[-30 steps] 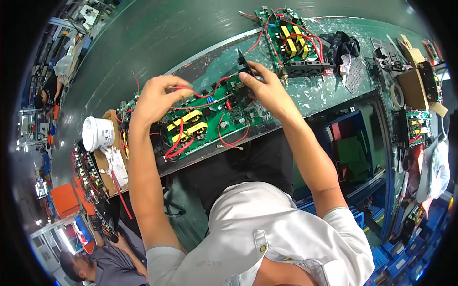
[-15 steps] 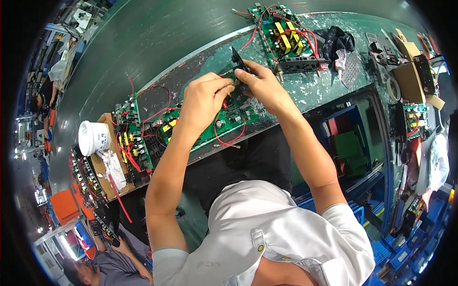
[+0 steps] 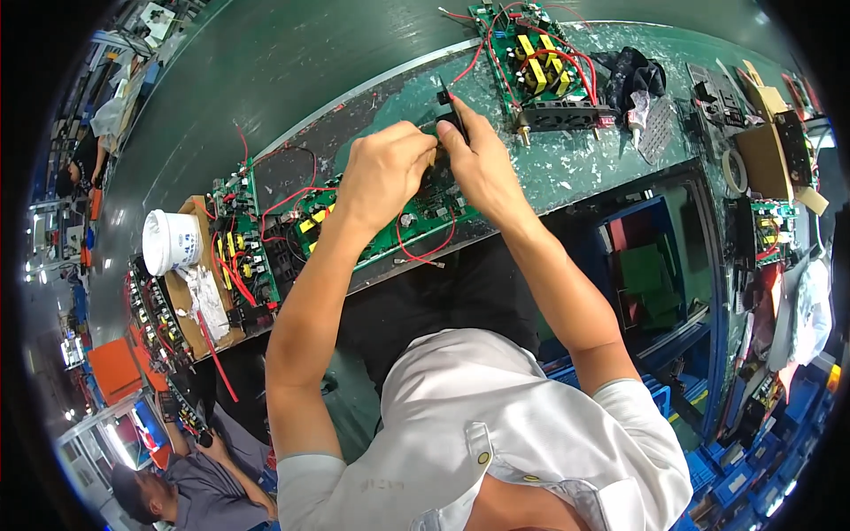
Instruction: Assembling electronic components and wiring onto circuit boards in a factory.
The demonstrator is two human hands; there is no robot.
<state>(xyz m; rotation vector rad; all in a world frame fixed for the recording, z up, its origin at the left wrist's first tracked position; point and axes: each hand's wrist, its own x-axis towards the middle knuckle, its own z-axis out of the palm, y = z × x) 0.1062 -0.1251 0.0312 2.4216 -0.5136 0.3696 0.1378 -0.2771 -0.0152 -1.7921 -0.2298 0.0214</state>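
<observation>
Above the near bench edge, my right hand [image 3: 482, 168] grips a thin black panel [image 3: 449, 113], held upright between thumb and fingers. My left hand [image 3: 382, 173] is closed in a pinch right beside it, fingertips almost meeting my right thumb. A small tan piece [image 3: 432, 159] shows at the left fingertips; its kind is not clear. Below both hands lies a green circuit board [image 3: 416, 232] with yellow-wrapped parts and a loose red wire [image 3: 416, 258] looping over its front edge. My left hand and forearm cover part of the board.
Another circuit board [image 3: 540, 66] with a black end plate stands at the back right, near a black cloth [image 3: 633, 78] and a glue tube [image 3: 637, 115]. To the left are a further board [image 3: 237, 243] and a white tub [image 3: 171, 242] in a cardboard box. A co-worker [image 3: 190, 491] sits lower left.
My left hand has shifted slightly up and right, closer to my right hand. The black panel has turned a little more upright. The whole view has shifted slightly.
</observation>
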